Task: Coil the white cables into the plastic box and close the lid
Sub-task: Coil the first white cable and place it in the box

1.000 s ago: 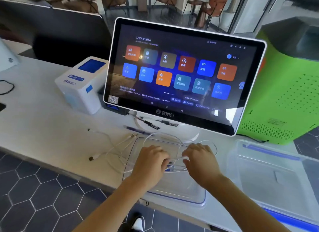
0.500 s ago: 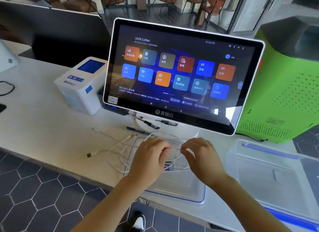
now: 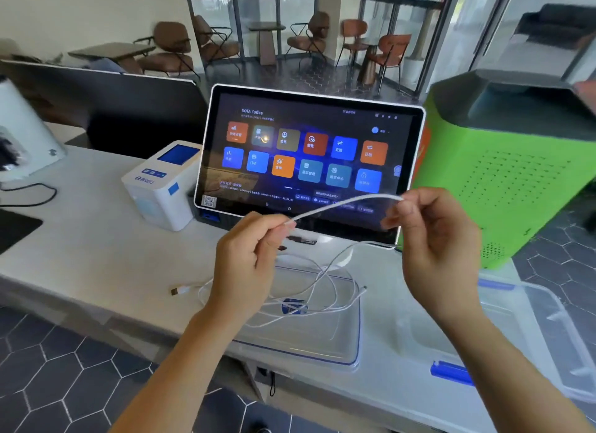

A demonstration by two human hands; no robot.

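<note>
A white cable [image 3: 342,204] is stretched between my two raised hands in front of the touchscreen. My left hand [image 3: 248,261] pinches one part of it and my right hand [image 3: 432,242] pinches another. The cable's slack hangs down into a loose tangle of white cables [image 3: 322,290] lying on and around a clear plastic lid [image 3: 322,348] on the counter. One USB plug [image 3: 175,291] lies on the counter to the left of the lid. The clear plastic box [image 3: 529,319] with blue clips stands open at the right.
A touchscreen terminal [image 3: 309,155] stands just behind the cables. A white receipt printer [image 3: 161,184] sits to its left, a green machine [image 3: 503,174] to its right. The counter's front edge [image 3: 96,310] runs below my forearms, with tiled floor beyond.
Both hands have risen from the tangle on the lid, lifting one white cable and pulling a length of it taut between them. The view has tilted upward.
</note>
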